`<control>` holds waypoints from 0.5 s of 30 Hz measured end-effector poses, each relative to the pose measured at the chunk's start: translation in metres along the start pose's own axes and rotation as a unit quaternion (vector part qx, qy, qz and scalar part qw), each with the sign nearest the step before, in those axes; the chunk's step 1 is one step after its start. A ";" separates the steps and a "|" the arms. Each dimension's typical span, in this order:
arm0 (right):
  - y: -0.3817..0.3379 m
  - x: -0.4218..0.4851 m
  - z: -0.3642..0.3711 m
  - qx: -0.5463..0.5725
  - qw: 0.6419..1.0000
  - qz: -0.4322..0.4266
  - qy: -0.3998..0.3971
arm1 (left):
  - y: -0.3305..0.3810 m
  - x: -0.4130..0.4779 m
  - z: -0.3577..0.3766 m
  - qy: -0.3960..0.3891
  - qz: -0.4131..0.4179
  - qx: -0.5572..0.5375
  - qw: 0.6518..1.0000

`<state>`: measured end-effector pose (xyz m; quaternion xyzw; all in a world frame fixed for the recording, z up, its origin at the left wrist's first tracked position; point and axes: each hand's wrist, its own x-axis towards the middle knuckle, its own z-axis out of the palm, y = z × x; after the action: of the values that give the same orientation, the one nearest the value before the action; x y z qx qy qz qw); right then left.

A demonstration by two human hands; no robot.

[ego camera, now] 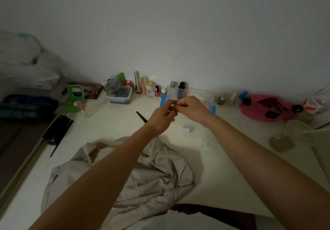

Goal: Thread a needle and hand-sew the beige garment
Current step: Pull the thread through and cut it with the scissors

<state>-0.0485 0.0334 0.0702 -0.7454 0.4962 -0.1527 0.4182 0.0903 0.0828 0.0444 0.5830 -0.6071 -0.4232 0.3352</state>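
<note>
The beige garment (153, 174) lies crumpled on the white table (223, 172), near the front edge under my forearms. Both hands are raised above the table's middle with their fingertips meeting. My left hand (163, 115) and my right hand (192, 107) each have fingers curled in a pinch where they touch. The needle and thread are too small and dim to make out between the fingers. A small white spool (186, 129) sits on the table just below my right hand. Black scissors (142, 117) lie left of my left hand.
Along the wall stand several small bottles (157, 91), a clear box (119, 96) and a green stand (75, 92). A pink pouch (264, 107) lies at the right, a clear glass (292, 133) near it. A black comb (58, 131) lies at the left.
</note>
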 end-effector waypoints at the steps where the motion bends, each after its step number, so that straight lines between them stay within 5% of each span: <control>1: 0.001 0.000 -0.001 0.004 1.000 0.001 0.005 | 0.000 0.002 0.001 0.000 -0.012 0.010 1.000; 6: 0.009 -0.006 -0.011 0.018 1.000 0.010 0.015 | -0.009 0.006 -0.007 0.064 0.005 0.113 0.992; 15: 0.022 -0.010 -0.024 0.058 0.998 0.030 0.023 | -0.003 0.009 -0.034 0.376 -0.054 0.112 0.918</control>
<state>-0.0823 0.0269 0.0695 -0.7009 0.5177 -0.1862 0.4538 0.1211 0.0697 0.0555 0.7646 -0.4480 -0.1194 0.4476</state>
